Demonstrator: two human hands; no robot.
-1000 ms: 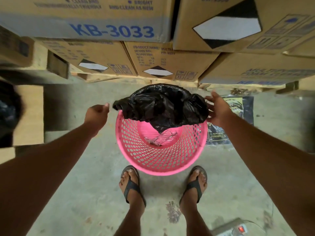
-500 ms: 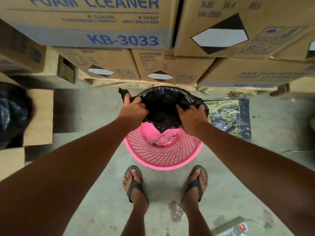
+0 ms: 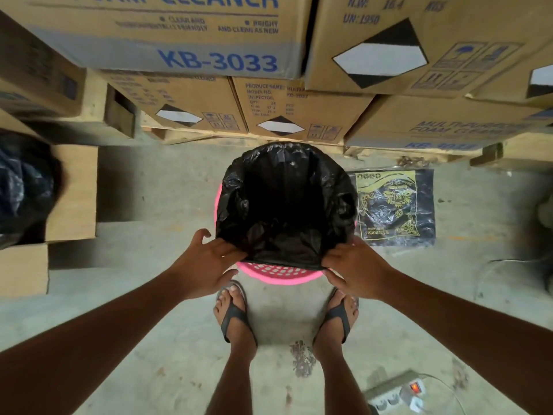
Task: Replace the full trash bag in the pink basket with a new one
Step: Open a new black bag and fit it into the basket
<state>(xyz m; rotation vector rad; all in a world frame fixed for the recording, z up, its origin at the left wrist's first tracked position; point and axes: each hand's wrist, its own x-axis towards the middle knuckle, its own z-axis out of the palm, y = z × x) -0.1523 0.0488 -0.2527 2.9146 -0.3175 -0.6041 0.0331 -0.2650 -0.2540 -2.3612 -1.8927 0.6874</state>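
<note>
The new black bag (image 3: 284, 202) sits opened out in the pink basket (image 3: 278, 272), which stands on the concrete floor just beyond the person's feet. Its mouth is spread wide and folded over most of the rim, so only the near arc of pink mesh shows below the plastic, with a sliver at the left side. Nothing can be made out inside the bag; its interior is dark and seems empty.

Both hands work the near edge. The left hand (image 3: 206, 262) has its fingers spread, fingertips resting on the bag's near-left hem. The right hand (image 3: 356, 269) pinches the near-right hem between thumb and fingers. Holding the two corners probably lets the person stretch the hem down over the rim so the bag stays put; that near part looks like the last to be seated.

A flat pack of bags (image 3: 395, 205) lies on the floor right of the basket. At far left, a carton (image 3: 71, 193) holds bulging black plastic (image 3: 24, 184), possibly the full bag. Stacked cartons (image 3: 215, 59) rise behind.
</note>
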